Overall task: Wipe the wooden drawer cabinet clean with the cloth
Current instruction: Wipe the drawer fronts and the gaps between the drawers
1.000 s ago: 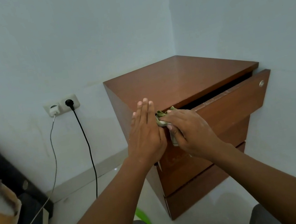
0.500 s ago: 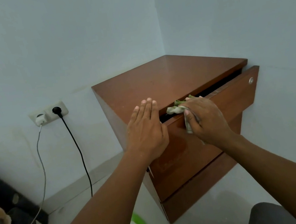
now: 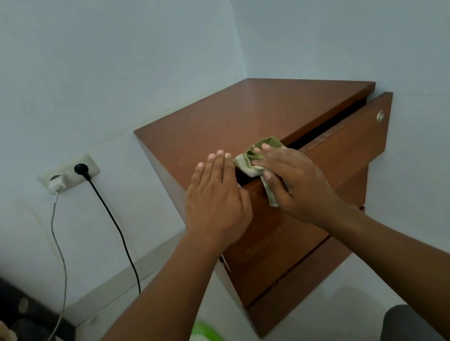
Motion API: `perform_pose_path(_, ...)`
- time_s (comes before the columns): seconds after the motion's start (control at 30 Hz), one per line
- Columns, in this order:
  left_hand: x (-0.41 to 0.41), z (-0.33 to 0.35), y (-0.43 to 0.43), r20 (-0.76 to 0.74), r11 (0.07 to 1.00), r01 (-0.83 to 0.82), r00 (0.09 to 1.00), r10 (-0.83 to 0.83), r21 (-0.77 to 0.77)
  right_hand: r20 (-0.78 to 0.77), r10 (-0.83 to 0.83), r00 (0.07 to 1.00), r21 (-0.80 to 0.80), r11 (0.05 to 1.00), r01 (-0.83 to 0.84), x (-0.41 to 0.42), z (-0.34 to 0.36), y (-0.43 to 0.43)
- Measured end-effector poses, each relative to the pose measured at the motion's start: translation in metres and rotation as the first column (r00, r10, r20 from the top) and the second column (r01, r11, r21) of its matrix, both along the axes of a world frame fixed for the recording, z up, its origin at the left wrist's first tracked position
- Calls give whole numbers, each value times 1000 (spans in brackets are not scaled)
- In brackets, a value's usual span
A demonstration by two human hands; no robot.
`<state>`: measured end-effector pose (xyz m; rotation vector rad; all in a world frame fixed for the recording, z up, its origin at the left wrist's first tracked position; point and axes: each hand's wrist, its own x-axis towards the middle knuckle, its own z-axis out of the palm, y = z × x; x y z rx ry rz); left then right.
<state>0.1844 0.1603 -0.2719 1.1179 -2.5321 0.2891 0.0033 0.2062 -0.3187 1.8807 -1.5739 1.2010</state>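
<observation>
Pressing cloth (image 3: 249,163) on open top drawer (image 3: 340,150) edge, right hand (image 3: 295,177) fingers gripping it; left hand (image 3: 216,200) flat, fingers open

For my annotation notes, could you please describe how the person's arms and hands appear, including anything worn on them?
Both forearms are bare up to the picture's edge: no sleeves, watch, bracelets or gloves show. The left hand and the right hand carry no visible rings. The fingers have short, plain nails with no polish. A few tiny pale specks, perhaps dust, dot the backs of both hands and the forearms.
</observation>
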Motion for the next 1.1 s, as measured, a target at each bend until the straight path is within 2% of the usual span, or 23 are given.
perform_pose_path(0.3, -4, 6, 3, 53, 998, -23, 998, 20, 52, 19, -84, 996, -64, 994, 85, -24, -10, -1)
perform_pose_path(0.53, -52, 17, -9, 180, 983, 148, 970, -166, 112, 42, -121, 992, -102, 987, 125, -64, -12, -3)
perform_pose_path(0.77, -114, 25, -32, 386, 964, 265, 889, -248, 11, 112, -212, 971, -80, 972, 222, -122, -17, -8)
perform_pose_path(1.1, -126, 21, -32, 385, 961, 275, 891, -241, -36, 285, -346, 894, -7, 932, 363, -200, -20, -20)
